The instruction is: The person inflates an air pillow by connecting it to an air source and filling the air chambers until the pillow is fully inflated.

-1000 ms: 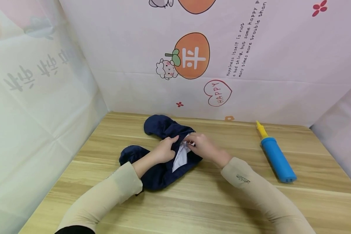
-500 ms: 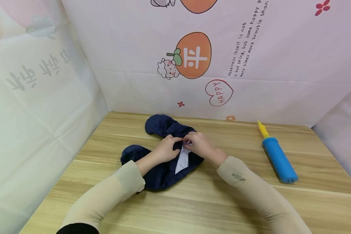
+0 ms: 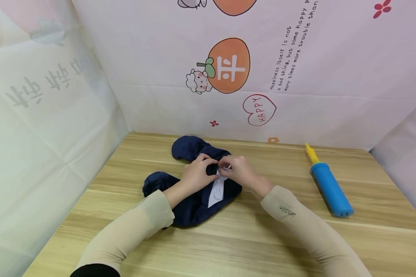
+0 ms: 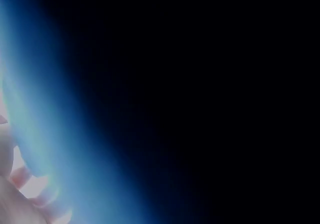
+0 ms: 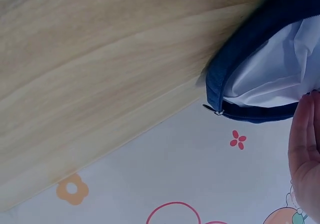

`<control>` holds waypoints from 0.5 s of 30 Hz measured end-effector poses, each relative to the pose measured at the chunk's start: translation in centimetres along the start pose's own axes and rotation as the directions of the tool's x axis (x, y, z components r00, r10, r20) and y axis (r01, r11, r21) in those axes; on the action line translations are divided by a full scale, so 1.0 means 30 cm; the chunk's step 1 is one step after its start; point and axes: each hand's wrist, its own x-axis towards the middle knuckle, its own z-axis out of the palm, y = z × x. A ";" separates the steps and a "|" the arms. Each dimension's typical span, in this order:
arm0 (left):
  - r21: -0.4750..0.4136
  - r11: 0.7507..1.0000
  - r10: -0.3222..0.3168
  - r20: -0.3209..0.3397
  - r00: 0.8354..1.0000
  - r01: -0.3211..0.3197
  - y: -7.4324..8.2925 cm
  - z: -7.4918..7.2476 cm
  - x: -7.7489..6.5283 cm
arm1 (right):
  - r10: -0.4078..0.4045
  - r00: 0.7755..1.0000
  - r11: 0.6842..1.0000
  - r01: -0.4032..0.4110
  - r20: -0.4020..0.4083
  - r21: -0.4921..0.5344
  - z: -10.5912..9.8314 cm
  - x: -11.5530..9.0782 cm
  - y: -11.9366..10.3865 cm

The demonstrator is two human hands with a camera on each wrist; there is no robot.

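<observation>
A navy, U-shaped neck pillow [image 3: 187,209] lies on the table, its two rounded ends pointing left. White inner cloth [image 3: 216,192] shows through the opening on its right side. In the right wrist view a zipper pull [image 5: 219,113] sits at one end of that gap. My left hand [image 3: 197,173] pinches the pillow at the opening with thumb and forefinger. Facing it, my right hand [image 3: 240,169] pinches at the same spot, by the white cloth; what lies between the fingertips is too small to tell. Blurred dark fabric [image 4: 65,109] fills much of the left wrist view.
A blue hand pump [image 3: 331,188] with a yellow nozzle [image 3: 311,154] lies on the wooden table [image 3: 263,238] to the right. Printed white cloth [image 3: 159,69] stands behind the table, with more cloth along the left and right sides.
My left hand has moved slightly right, its forefinger and thumb now meeting the right hand at the opening. The right hand stays almost in place. Pillow and pump lie as before.
</observation>
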 end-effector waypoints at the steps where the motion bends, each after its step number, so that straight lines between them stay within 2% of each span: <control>1: -0.010 1.000 -0.001 0.000 1.000 0.001 0.001 0.003 0.001 | 0.012 1.000 1.000 -0.012 -0.002 0.015 -0.002 -0.001 0.001; 6: -0.067 0.998 -0.011 0.019 1.000 0.012 0.003 0.014 0.005 | 0.068 0.998 0.996 -0.069 0.015 0.048 -0.012 -0.008 0.002; 11: -0.156 0.987 -0.024 0.046 0.999 0.031 -0.008 0.022 0.013 | 0.070 0.997 0.997 -0.070 0.018 0.042 -0.017 -0.016 0.002; 13: -0.199 0.979 -0.032 0.085 0.996 0.048 -0.016 0.017 0.024 | 0.054 0.998 0.998 -0.055 0.018 0.035 -0.017 -0.015 0.001; 15: -0.223 0.973 -0.025 0.172 0.985 0.064 -0.023 -0.007 0.040 | 0.034 0.999 0.999 -0.035 0.016 0.026 -0.016 -0.013 0.004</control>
